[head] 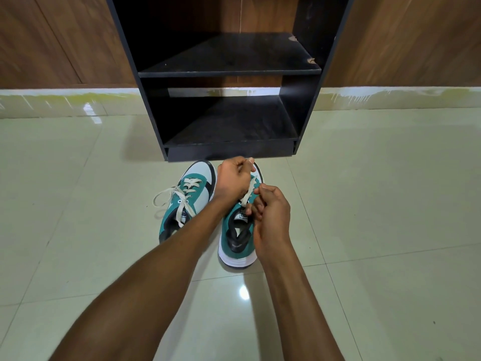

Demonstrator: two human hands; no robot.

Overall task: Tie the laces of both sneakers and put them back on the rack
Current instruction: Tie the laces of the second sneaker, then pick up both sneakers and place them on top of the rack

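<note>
Two teal, white and black sneakers stand side by side on the tiled floor, toes toward a black rack (pixel 229 71). The left sneaker (pixel 195 188) has cream laces lying loose, one loop trailing off to its left. Over the right sneaker (pixel 235 238) both hands work the laces. My left hand (pixel 233 178) is closed on one lace end above the toe. My right hand (pixel 272 212) pinches the other lace (pixel 248 191), which runs taut between the hands near the tongue. The hands hide most of this shoe's front.
The black rack stands just beyond the shoes with two bare shelves, the lower one (pixel 231 126) near floor level. Brown wood panelling (pixel 52 40) lines the wall behind it. Glossy pale tiles (pixel 377 204) spread on all sides.
</note>
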